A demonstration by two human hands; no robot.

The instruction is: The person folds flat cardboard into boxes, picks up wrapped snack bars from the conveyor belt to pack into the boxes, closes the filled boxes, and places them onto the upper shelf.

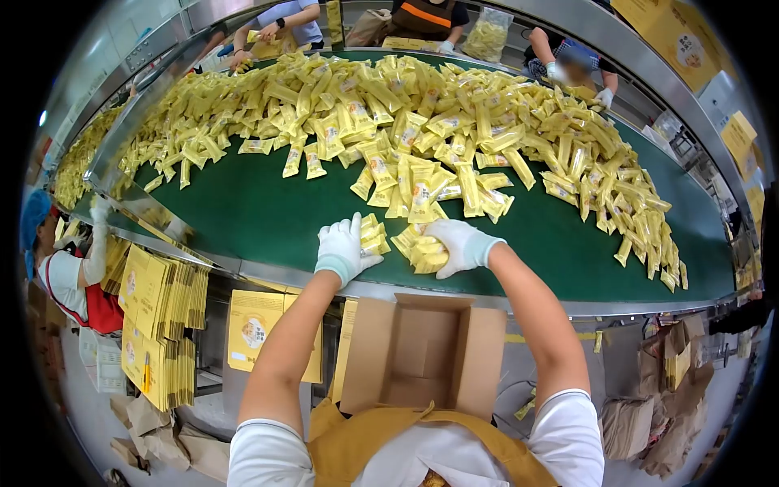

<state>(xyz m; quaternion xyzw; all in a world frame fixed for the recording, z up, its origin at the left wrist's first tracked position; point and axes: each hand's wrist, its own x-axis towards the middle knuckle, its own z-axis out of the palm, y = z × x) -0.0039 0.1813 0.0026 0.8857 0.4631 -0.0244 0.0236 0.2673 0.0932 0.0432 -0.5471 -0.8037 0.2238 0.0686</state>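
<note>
Both my hands wear white gloves and work at the near edge of the green conveyor belt [268,219]. My left hand [345,250] is curved around a few yellow snack packets [374,235], its thumb and fingers on either side of them. My right hand [464,246] grips a small bunch of yellow snack packets [422,250] from the right. A gap of belt lies between the two bunches. Just beyond my hands spreads a big heap of the same packets [381,114]. Below them, against my apron, an open cardboard box [483,357] shows its inside bottom.
Stacks of flat yellow cartons [158,300] stand at the left, beside a co-worker in a red apron [101,308]. Other people work along the far side. Brown paper bags [629,426] lie at the lower right. A metal rail [519,308] edges the belt.
</note>
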